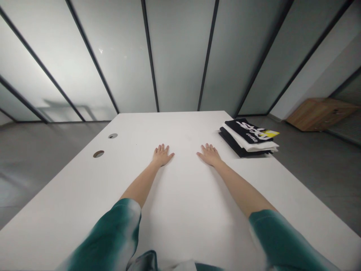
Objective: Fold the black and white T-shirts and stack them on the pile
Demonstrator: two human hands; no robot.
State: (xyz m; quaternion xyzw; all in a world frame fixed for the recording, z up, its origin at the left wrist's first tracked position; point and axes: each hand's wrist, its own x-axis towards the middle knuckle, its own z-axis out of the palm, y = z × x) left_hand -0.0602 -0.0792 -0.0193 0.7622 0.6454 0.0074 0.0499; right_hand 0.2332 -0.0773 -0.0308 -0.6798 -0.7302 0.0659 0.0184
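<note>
My left hand (163, 155) lies flat on the white table (186, 203), palm down with its fingers spread. My right hand (209, 154) rests the same way a short distance to the right, thumb pointing inward. Neither hand holds anything. To the right of my right hand, and apart from it, a stack of folded black and white cloth items (248, 137) sits by the table's right edge. The top piece is black with white lettering and a yellow patch.
Two round holes pass through the tabletop at the left, a farther hole (113, 136) and a nearer hole (98, 154). Behind the table stands a frosted glass wall (177, 56) with dark frames. A wooden cabinet (316, 114) is on the grey floor at the right.
</note>
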